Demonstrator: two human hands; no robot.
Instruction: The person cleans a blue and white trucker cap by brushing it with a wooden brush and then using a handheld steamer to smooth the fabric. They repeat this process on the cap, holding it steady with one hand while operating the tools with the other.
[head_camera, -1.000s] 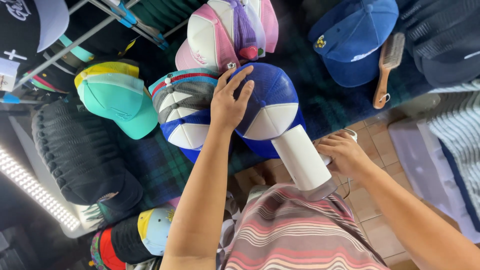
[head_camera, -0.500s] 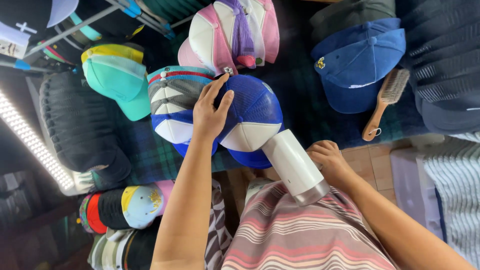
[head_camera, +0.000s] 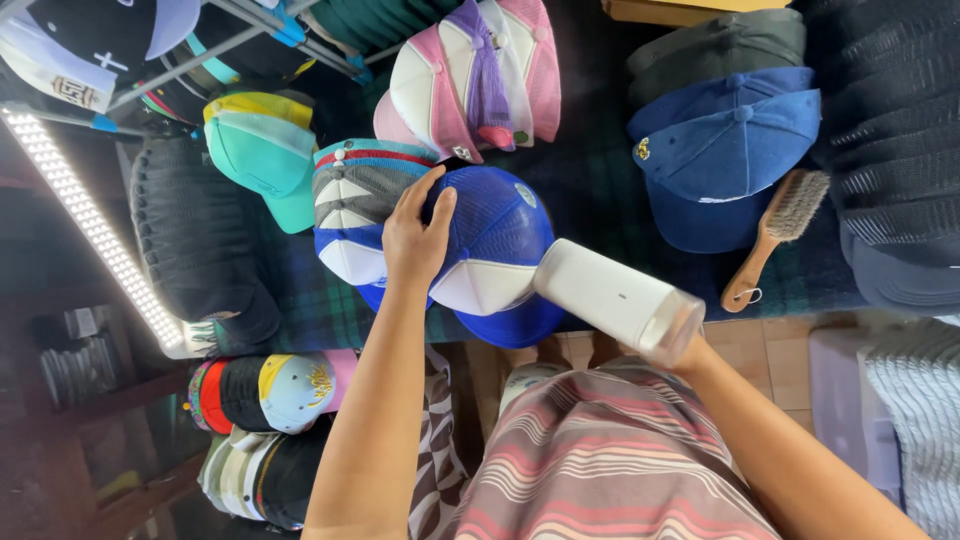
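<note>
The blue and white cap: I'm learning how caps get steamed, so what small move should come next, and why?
Probably sweep the white handheld steamer slowly along the blue and white cap. Its nozzle already meets the cap's white panel, and the left hand lies flat on the crown, steadying it. The right hand is hidden behind the steamer.

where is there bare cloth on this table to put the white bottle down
One free patch of plaid cloth lies between the blue-and-white cap, the pink caps and the navy cap. A small strip sits below the wooden brush. Left of the left hand, caps crowd together.
</note>
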